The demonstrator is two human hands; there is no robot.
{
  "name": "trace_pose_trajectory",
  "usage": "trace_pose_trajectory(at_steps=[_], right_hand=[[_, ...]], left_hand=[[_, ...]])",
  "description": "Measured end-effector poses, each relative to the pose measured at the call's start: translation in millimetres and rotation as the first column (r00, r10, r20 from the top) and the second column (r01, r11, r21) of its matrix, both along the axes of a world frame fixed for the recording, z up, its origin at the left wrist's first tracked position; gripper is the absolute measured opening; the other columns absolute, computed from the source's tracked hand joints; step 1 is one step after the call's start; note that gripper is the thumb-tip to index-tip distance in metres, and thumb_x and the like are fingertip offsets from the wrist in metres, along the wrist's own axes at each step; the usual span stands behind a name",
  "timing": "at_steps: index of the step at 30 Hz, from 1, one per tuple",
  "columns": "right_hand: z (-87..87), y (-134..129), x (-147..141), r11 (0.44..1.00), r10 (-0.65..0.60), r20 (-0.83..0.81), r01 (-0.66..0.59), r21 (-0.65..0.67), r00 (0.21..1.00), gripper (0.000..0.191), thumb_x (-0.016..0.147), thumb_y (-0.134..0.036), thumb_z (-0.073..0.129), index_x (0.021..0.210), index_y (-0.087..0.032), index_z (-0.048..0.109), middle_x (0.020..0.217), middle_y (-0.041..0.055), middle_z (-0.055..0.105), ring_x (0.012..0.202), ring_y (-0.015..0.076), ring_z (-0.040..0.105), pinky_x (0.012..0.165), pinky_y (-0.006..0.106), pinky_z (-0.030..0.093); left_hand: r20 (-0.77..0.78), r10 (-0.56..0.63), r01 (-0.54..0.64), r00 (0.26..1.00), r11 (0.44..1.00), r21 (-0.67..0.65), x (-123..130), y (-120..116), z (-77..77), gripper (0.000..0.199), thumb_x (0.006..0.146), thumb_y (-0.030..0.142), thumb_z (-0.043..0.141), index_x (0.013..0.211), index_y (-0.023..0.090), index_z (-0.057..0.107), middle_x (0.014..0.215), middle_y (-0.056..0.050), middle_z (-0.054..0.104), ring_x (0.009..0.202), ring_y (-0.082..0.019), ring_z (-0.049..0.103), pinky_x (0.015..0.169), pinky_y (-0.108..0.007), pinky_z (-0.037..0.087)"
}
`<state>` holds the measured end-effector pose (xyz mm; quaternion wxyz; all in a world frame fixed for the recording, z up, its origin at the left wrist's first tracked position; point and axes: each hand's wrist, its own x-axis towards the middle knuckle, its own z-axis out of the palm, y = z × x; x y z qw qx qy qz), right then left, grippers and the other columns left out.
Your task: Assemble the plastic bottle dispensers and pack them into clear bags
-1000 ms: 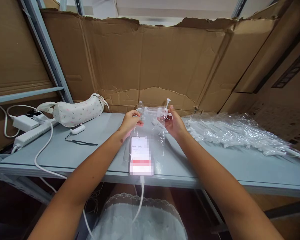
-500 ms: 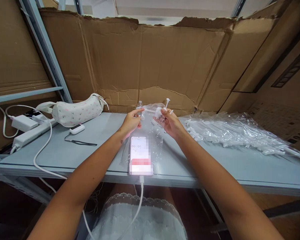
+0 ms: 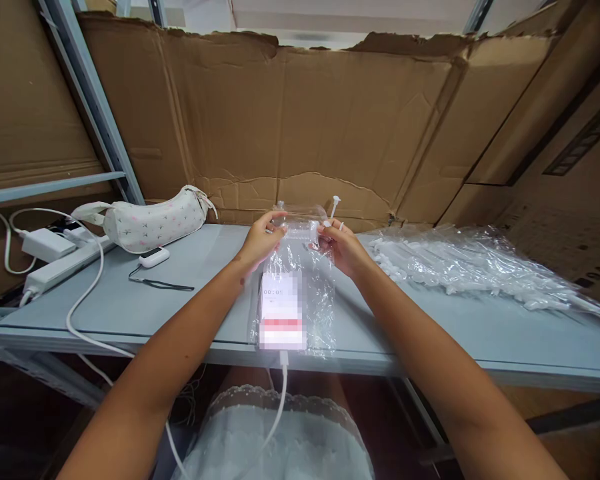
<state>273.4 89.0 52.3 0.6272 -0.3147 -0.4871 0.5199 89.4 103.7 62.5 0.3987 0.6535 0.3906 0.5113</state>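
Between my two hands is a clear plastic bag with white and clear parts in its upper end. My left hand pinches the bag's left side near the top. My right hand is closed on the bag's right side, and a thin white plastic piece with a flat head sticks up from behind its fingers. The bag hangs over a lit phone lying near the table's front edge, with a white cable plugged into its lower end.
Wrapped white parts lie on the right of the grey table. On the left are a white pouch, a small white device with a black strap and a power strip. Cardboard stands behind.
My left fingers have closed on the bag's left side. The bag is now spread between my hands and hangs lower, over the phone. The parts inside have shifted.
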Motion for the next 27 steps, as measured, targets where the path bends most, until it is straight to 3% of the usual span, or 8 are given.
trace_pose_trajectory(at_steps=[3, 7, 10, 15, 21, 24, 27], right_hand=[[-0.9, -1, -2, 1.000, 0.019, 0.033, -0.018, -0.012, 0.999, 0.042, 0.053, -0.033, 0.086, 0.065, -0.021, 0.046, 0.056, -0.0091, 0.038, 0.051, 0.0061, 0.034, 0.064, 0.028, 0.054], [-3.0, -1, -3, 1.000, 0.023, 0.062, -0.023, 0.003, 0.998, 0.046, 0.054, -0.039, 0.087, 0.066, -0.021, 0.047, 0.057, -0.0083, 0.041, 0.053, 0.0068, 0.038, 0.066, 0.029, 0.054], [-5.0, 2, -2, 1.000, 0.003, 0.060, -0.004, 0.019, 0.998, 0.048, 0.054, -0.046, 0.087, 0.065, -0.021, 0.046, 0.057, -0.0077, 0.042, 0.054, 0.0076, 0.041, 0.065, 0.029, 0.055], [-5.8, 5, -2, 0.998, -0.059, 0.042, 0.057, 0.041, 0.997, 0.052, 0.050, -0.049, 0.088, 0.065, -0.021, 0.047, 0.057, -0.0078, 0.044, 0.052, 0.0066, 0.040, 0.063, 0.027, 0.055], [-5.4, 5, -4, 0.996, -0.067, 0.021, 0.066, 0.060, 0.998, 0.056, 0.049, -0.057, 0.086, 0.067, -0.021, 0.048, 0.060, -0.0074, 0.045, 0.052, 0.0061, 0.041, 0.060, 0.027, 0.054], [-4.6, 8, 0, 0.990, -0.111, 0.005, 0.110, 0.093, 0.994, 0.052, 0.056, -0.061, 0.082, 0.071, -0.022, 0.050, 0.061, -0.0065, 0.045, 0.051, 0.0065, 0.041, 0.058, 0.027, 0.053], [0.3, 12, 10, 0.962, -0.219, -0.043, 0.223, 0.159, 0.975, 0.049, 0.063, -0.061, 0.078, 0.072, -0.023, 0.048, 0.058, -0.0070, 0.040, 0.050, 0.0072, 0.040, 0.054, 0.025, 0.049]], left_hand=[[-0.053, -0.024, 0.023, 0.998, 1.000, -0.008, -3, 3, 0.8, 0.021, 0.083, 0.015, 0.060, 0.103, 0.017, 0.064, 0.061, 0.005, 0.043, 0.048, -0.006, 0.042, 0.051, -0.021, 0.036], [-0.057, -0.031, 0.031, 0.998, 1.000, -0.007, -3, 7, -1.0, 0.004, 0.082, 0.015, 0.060, 0.086, 0.016, 0.058, 0.064, 0.005, 0.048, 0.048, -0.005, 0.042, 0.050, -0.021, 0.034], [-0.038, -0.062, 0.061, 0.997, 0.998, -0.020, -2, 7, -1.6, 0.010, 0.082, 0.013, 0.059, 0.075, 0.016, 0.052, 0.066, 0.004, 0.050, 0.049, -0.005, 0.044, 0.052, -0.021, 0.035], [0.007, -0.153, 0.152, 0.988, 0.975, -0.159, -3, 5, 3.1, 0.012, 0.078, 0.013, 0.062, 0.075, 0.017, 0.051, 0.075, 0.001, 0.059, 0.060, -0.007, 0.056, 0.059, -0.022, 0.041], [0.023, -0.259, 0.258, 0.966, 0.941, -0.221, -9, -1, 8.4, 0.009, 0.082, 0.019, 0.062, 0.075, 0.014, 0.061, 0.075, -0.003, 0.063, 0.060, -0.007, 0.056, 0.064, -0.024, 0.044], [0.014, -0.262, 0.259, 0.965, 0.943, -0.211, -11, -2, 10.1, 0.015, 0.083, 0.021, 0.062, 0.070, 0.013, 0.063, 0.070, -0.003, 0.063, 0.059, -0.008, 0.056, 0.065, -0.024, 0.045], [-0.033, -0.176, 0.168, 0.984, 0.971, -0.167, -11, -2, 11.2, 0.030, 0.088, 0.028, 0.059, 0.061, 0.014, 0.060, 0.063, -0.004, 0.061, 0.053, -0.008, 0.052, 0.058, -0.024, 0.041]])
